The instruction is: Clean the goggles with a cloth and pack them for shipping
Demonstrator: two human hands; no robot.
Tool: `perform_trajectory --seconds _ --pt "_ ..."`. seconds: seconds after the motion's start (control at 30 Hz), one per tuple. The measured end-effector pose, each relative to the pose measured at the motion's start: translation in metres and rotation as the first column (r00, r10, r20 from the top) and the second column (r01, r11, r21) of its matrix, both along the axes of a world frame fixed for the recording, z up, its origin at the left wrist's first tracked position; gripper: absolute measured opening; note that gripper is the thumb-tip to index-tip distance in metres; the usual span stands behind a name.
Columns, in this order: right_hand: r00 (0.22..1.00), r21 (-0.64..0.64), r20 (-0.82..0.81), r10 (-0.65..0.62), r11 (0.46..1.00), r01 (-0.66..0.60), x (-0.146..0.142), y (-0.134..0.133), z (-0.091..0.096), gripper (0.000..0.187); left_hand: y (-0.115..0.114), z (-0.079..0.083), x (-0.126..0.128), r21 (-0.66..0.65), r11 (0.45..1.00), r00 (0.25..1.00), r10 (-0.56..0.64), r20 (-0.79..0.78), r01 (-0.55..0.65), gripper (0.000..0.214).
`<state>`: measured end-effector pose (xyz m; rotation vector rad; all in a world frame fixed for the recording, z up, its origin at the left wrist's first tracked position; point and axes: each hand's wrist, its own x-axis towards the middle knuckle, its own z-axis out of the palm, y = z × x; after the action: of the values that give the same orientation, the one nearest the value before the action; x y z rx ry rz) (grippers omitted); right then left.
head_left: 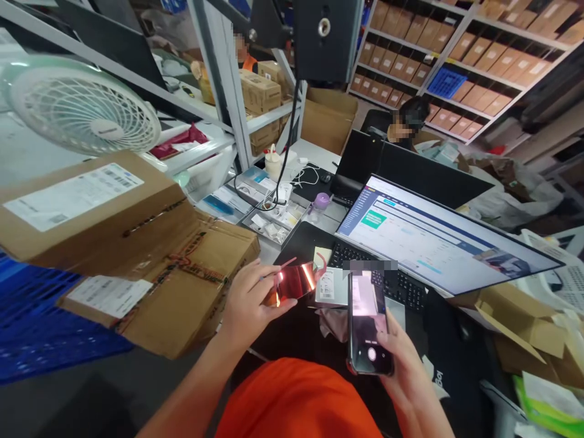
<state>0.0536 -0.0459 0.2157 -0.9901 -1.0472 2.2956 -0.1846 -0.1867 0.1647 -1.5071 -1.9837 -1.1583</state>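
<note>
My left hand [250,301] is closed round a small glossy phone-like slab [295,283] that reflects pink and orange light, held over the dark desk mat. My right hand [404,362] grips a black smartphone [368,322] upright, its screen lit with a camera view and a round white button at the bottom. A small labelled packet [329,286] lies on the desk between the two, just in front of the keyboard [387,280].
Two stacked cardboard boxes [137,255] with shipping labels stand at my left. A white fan [77,106] sits behind them. A tilted monitor [433,237] fills the right, trays of small parts [274,213] lie beyond, and people sit farther back by shelves.
</note>
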Motion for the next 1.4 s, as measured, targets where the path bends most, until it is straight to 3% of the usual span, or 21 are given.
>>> perform_trajectory --seconds 0.2,0.33,0.47,0.6,0.77,0.97,1.13,1.4 --pt "0.996 -0.08 -0.045 0.073 0.994 -0.076 -0.012 0.005 0.002 0.073 -0.002 -0.009 -0.005 0.001 1.0 0.999 0.031 0.026 -0.031 0.032" --pt "0.97 -0.203 -0.164 0.181 0.956 -0.213 -0.015 0.015 0.002 0.083 0.002 -0.012 -0.007 -0.015 0.999 0.998 0.046 0.048 -0.045 0.031" --pt "0.943 -0.193 -0.197 0.268 0.932 -0.305 -0.019 0.02 0.005 0.083 0.006 -0.012 -0.011 -0.005 0.999 0.997 0.049 0.067 -0.049 0.031" --pt "0.967 -0.202 -0.136 0.217 0.949 -0.241 -0.023 0.017 0.015 0.074 0.009 -0.011 -0.015 0.028 1.0 0.998 -0.001 0.068 -0.001 0.033" --pt "0.986 -0.235 -0.078 0.145 0.959 -0.16 -0.022 0.018 0.021 0.078 0.01 -0.006 -0.018 0.049 0.998 0.994 -0.052 0.099 0.048 0.035" --pt "0.936 -0.238 -0.191 0.295 0.911 -0.336 0.002 0.027 -0.003 0.082 0.009 -0.008 -0.018 0.072 0.993 0.98 -0.103 0.172 0.092 0.038" --pt "0.941 -0.275 -0.169 0.291 0.903 -0.329 0.022 0.026 -0.019 0.086 0.008 -0.006 -0.019 0.077 0.992 0.971 -0.115 0.21 0.101 0.038" --pt "0.941 -0.249 -0.165 0.295 0.911 -0.33 -0.01 0.016 0.005 0.084 0.008 -0.003 -0.023 0.078 0.994 0.968 -0.096 0.234 0.08 0.038"
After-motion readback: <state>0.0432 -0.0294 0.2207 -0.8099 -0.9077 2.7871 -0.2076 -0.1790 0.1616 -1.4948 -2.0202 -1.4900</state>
